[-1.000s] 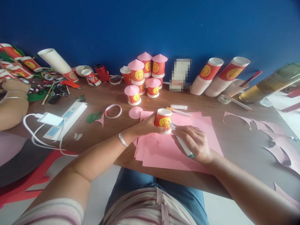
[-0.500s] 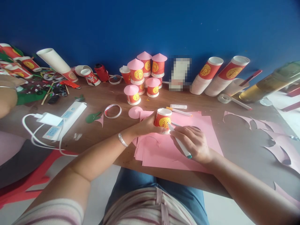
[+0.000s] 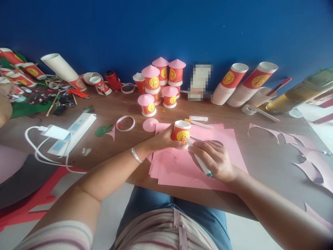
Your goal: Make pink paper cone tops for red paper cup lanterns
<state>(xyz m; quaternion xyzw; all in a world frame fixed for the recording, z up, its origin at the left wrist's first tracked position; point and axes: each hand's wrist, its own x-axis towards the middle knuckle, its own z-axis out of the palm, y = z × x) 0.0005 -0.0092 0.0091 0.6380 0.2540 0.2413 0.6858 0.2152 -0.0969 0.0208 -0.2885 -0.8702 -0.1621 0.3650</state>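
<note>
My left hand (image 3: pixel 164 139) is closed around the left side of a red paper cup (image 3: pixel 179 129) with a yellow round emblem and white rim, standing upright above the pink paper. In my right hand (image 3: pixel 215 159) is a white marker (image 3: pixel 199 161) with a green end. Its tip points at the emblem and seems to touch it. Pink paper sheets (image 3: pixel 197 173) lie stacked beneath both hands. A dark-edged loop, partly hidden behind my right fingers, cannot be made out. An orange-and-white pen (image 3: pixel 201 124) and a white tube (image 3: pixel 198 118) rest just beyond the cup.
Several cups with pink cone tops (image 3: pixel 150 71) stand at the back. Leaning cup stacks (image 3: pixel 235 78), a tape roll (image 3: pixel 249 109) and a bottle (image 3: pixel 291 93) are right, with paper scraps (image 3: pixel 309 156). A power strip (image 3: pixel 78 128) with cables and another person's arm (image 3: pixel 5 107) are left.
The marker tip has shifted slightly on the cup's emblem, while my left hand keeps its hold. At the far left, the other person's arm has moved, and a hand now shows by the cups.
</note>
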